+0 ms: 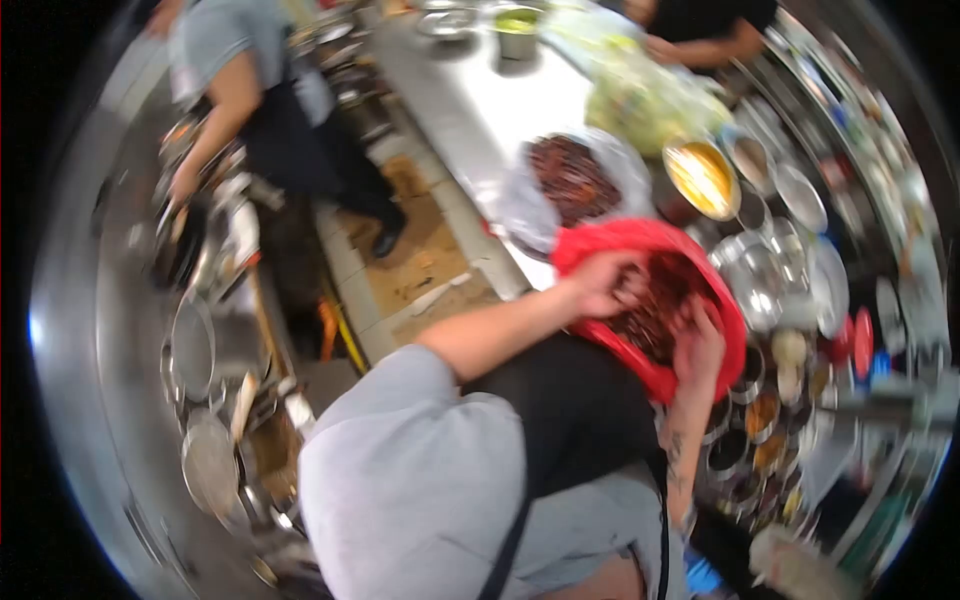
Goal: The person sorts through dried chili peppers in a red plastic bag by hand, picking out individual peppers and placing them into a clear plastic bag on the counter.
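Observation:
A red plastic bag (735,335) stands wide in front of my body, its rim folded outward. Dark red dried chilies (645,325) fill it. Over its left side is my left hand (612,284), fingers curled in toward the palm. Inside the right rim my right hand (697,340) reaches down with bent fingertips close together at the chilies. Blur hides what either hand pinches. Just beyond the red bag, a clear plastic bag (520,205) holds more dark red chilies (572,178).
A steel counter (450,90) runs away from me, bearing a pot of green food (516,35) and a pale-green filled bag (645,95). Metal bowls (750,280) crowd the right. One co-worker (290,120) stands at the left stove; another person's arm (710,48) is at the far right.

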The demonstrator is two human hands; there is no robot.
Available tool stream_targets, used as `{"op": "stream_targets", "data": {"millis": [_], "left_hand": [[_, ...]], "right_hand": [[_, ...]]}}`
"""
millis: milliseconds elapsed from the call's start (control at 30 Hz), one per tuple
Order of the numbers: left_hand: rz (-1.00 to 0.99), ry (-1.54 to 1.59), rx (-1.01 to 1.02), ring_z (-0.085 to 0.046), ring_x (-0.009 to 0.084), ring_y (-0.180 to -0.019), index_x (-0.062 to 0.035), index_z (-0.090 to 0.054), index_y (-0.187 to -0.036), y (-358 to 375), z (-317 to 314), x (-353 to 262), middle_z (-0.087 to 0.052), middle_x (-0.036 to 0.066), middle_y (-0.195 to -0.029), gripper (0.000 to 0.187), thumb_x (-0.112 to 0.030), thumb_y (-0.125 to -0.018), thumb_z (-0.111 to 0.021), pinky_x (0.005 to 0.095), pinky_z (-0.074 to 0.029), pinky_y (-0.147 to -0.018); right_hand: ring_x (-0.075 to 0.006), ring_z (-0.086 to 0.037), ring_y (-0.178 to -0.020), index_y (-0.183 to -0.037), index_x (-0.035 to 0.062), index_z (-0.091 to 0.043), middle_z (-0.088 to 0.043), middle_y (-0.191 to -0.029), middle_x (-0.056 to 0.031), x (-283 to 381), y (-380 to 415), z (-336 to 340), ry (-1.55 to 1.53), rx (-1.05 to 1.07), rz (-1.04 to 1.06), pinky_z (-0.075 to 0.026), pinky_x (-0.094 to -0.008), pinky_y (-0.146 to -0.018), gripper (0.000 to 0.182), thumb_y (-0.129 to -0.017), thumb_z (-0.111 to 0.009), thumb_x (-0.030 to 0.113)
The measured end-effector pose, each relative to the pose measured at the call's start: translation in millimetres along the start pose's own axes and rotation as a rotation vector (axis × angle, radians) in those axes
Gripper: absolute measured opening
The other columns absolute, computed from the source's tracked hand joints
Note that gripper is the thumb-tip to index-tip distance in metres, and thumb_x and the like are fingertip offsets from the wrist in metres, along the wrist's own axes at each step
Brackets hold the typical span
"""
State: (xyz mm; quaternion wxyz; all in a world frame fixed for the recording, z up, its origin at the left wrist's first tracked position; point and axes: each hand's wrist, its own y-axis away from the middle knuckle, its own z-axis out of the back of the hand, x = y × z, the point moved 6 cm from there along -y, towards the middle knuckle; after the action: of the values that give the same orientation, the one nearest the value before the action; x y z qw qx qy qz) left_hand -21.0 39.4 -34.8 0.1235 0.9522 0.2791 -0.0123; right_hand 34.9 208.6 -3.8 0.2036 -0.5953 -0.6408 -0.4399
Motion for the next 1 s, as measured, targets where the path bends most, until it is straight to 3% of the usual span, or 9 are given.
{"op": "stream_targets", "data": {"millis": [67,167,233,333,467,667,767,867,1000], "left_hand": [[-0.105,0.018,-0.247,-0.042,0.0123,-0.064,-0.0074,-0.054,-0.08,12,4,-5,-0.048,0.001,-0.074,0.024,-0.025,-0.096,-0.058,0.0236,-0.033,-0.052],[-0.179,-0.073,-0.277,-0.06,0.0204,-0.083,-0.0099,-0.054,-0.087,16,22,-13,-0.062,0.01,-0.094,0.02,-0.026,-0.1,-0.055,0.0285,-0.051,-0.066],[-0.204,-0.066,-0.303,-0.065,0.0248,-0.086,-0.0077,-0.056,-0.088,16,22,-16,-0.065,0.01,-0.091,0.021,-0.024,-0.101,-0.054,0.036,-0.057,-0.073],[-0.246,-0.189,-0.41,-0.06,0.0182,-0.074,-0.0078,-0.057,-0.096,18,10,-18,-0.061,0.007,-0.089,0.017,-0.023,-0.102,-0.053,0.0344,-0.056,-0.075],[-0.24,-0.277,-0.402,-0.04,0.0099,-0.058,-0.0094,-0.056,-0.101,15,1,-19,-0.044,-0.001,-0.071,0.012,-0.021,-0.102,-0.055,0.0272,-0.046,-0.066],[-0.255,-0.591,-0.435,-0.037,0.0074,-0.056,-0.0121,-0.059,-0.099,14,-3,-21,-0.043,-0.004,-0.069,0.008,-0.019,-0.099,-0.063,0.0247,-0.035,-0.057],[-0.269,-0.848,-0.439,-0.049,0.0083,-0.063,-0.0077,-0.064,-0.105,16,-4,-27,-0.056,-0.002,-0.075,0.017,-0.021,-0.095,-0.067,0.0267,-0.044,-0.063],[-0.456,-1.558,-0.356,-0.065,0.0155,-0.081,-0.0028,-0.065,-0.113,12,-36,-33,-0.07,0.004,-0.089,0.033,-0.026,-0.091,-0.072,0.0322,-0.052,-0.076],[-0.353,-1.797,-0.321,-0.066,0.0144,-0.088,-0.0008,-0.069,-0.111,-6,-52,-23,-0.073,0.008,-0.098,0.03,-0.019,-0.088,-0.075,0.0309,-0.052,-0.084]], "right_hand": [[-0.0127,-0.051,-0.069,-0.096,0.0095,-0.066,-0.056,-0.08,0.0005,2,0,8,0.062,-0.134,0.048,-0.042,-0.0285,-0.061,0.008,-0.095,-0.067,0.017],[-0.0126,-0.054,-0.065,-0.087,0.0078,-0.065,-0.059,-0.074,0.0004,1,-1,32,0.121,-0.331,0.068,-0.043,-0.0291,-0.057,0.012,-0.092,-0.069,0.017],[-0.0224,-0.064,-0.076,-0.095,0.0029,-0.066,-0.067,-0.084,-0.0074,10,-1,40,0.609,-0.512,0.31,-0.05,-0.0351,-0.067,0.013,-0.091,-0.067,0.015],[-0.036,-0.068,-0.1,-0.11,-0.0012,-0.066,-0.069,-0.102,-0.0239,28,10,15,1.166,-0.537,0.566,-0.053,-0.0392,-0.085,0.023,-0.089,-0.06,0.008],[-0.0349,-0.069,-0.094,-0.105,0.002,-0.072,-0.071,-0.098,-0.0202,22,-1,-17,1.06,-0.199,0.504,-0.054,-0.039,-0.084,0.021,-0.088,-0.061,0.008],[-0.0357,-0.069,-0.091,-0.098,0.0037,-0.073,-0.07,-0.097,-0.0198,-4,-32,-47,1.528,-0.031,0.302,-0.053,-0.0418,-0.085,0.023,-0.085,-0.068,0.023],[-0.035,-0.069,-0.093,-0.096,0.004,-0.074,-0.071,-0.097,-0.0196,-4,-49,-34,1.236,0.053,0.128,-0.053,-0.0409,-0.086,0.026,-0.083,-0.071,0.025],[-0.0218,-0.069,-0.087,-0.099,0.0037,-0.074,-0.073,-0.094,-0.0125,6,-47,-23,0.975,-0.012,0.087,-0.053,-0.0349,-0.082,0.027,-0.084,-0.074,0.027],[-0.0155,-0.066,-0.085,-0.1,0.0024,-0.073,-0.073,-0.094,-0.008,21,-27,-31,0.733,-0.037,-0.017,-0.052,-0.0313,-0.079,0.023,-0.09,-0.07,0.022]]}}
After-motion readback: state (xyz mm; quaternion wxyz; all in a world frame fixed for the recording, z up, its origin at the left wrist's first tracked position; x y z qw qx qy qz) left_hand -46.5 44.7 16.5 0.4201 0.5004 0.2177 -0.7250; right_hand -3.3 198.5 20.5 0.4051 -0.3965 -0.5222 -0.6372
